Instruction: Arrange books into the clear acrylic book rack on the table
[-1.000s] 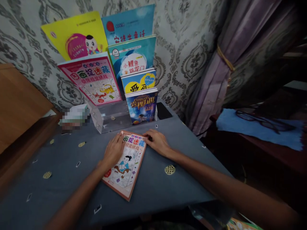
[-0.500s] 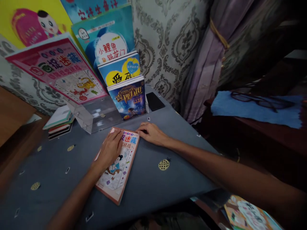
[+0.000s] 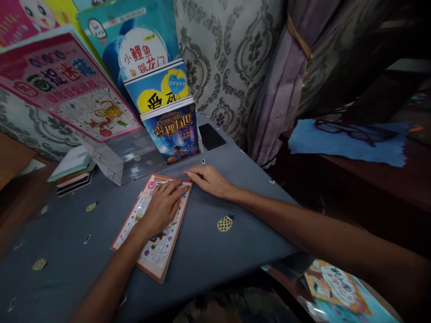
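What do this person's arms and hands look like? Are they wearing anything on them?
The left hand and right hand are bare: no gloves, and no rings that I can make out. The left forearm and right forearm show no sleeves, watch or bracelet.

Left hand (image 3: 161, 208) palm-down, right hand (image 3: 208, 180) palm-down just beside it, not touching, both bare

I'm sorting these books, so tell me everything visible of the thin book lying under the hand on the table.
This thin paperback lies flat at a slant on the grey-blue pineapple-print tablecloth. Its pale page carries small coloured drawings inside an orange-pink border. The left hand rests on its upper half, hiding much of it; the right hand lies just beside its top corner.
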Demonstrator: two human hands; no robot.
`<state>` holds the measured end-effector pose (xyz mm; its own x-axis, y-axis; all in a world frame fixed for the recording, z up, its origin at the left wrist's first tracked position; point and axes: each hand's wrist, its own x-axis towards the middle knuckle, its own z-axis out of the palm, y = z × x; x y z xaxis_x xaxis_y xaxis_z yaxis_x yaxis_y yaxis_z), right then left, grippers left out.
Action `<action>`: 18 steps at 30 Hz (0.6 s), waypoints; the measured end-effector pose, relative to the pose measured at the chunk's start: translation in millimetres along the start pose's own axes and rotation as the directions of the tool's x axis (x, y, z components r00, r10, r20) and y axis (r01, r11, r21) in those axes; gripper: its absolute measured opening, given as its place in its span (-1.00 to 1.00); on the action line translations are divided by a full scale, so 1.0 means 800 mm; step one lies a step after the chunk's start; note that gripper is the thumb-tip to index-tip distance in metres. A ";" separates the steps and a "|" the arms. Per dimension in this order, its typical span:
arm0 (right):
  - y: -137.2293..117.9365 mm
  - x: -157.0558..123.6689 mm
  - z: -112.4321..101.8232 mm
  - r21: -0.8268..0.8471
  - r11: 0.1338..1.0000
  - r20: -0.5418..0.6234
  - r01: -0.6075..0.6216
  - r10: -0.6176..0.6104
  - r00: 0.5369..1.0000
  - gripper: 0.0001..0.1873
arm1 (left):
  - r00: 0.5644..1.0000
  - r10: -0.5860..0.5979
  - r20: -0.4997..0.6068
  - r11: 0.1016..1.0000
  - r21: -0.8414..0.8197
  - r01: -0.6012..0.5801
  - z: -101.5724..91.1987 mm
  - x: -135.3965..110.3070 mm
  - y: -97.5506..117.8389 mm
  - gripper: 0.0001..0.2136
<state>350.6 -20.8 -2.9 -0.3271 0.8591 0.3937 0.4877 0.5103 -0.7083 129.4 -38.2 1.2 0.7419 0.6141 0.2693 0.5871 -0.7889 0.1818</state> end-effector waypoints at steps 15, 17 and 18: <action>-0.014 -0.015 0.000 -0.206 0.978 0.062 0.028 -0.016 0.998 -0.67 | 0.997 0.010 -0.074 0.999 -0.043 -0.013 0.006 -0.005 -0.004 -0.65; -0.021 -0.023 0.006 -0.232 0.971 0.055 0.050 -0.038 0.998 -0.68 | 0.997 0.002 -0.082 0.997 -0.074 -0.008 0.007 -0.005 -0.006 -0.66; -0.025 -0.027 0.009 -0.232 0.970 0.054 0.073 -0.062 0.997 -0.68 | 0.997 -0.003 -0.079 0.996 -0.085 -0.004 0.007 -0.005 -0.008 -0.66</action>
<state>342.1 -49.7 -1.7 -0.3999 0.8226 0.4043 0.6374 0.5666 -0.5222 124.9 -35.6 -6.5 0.7124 0.6124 0.3427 0.5544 -0.7905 0.2602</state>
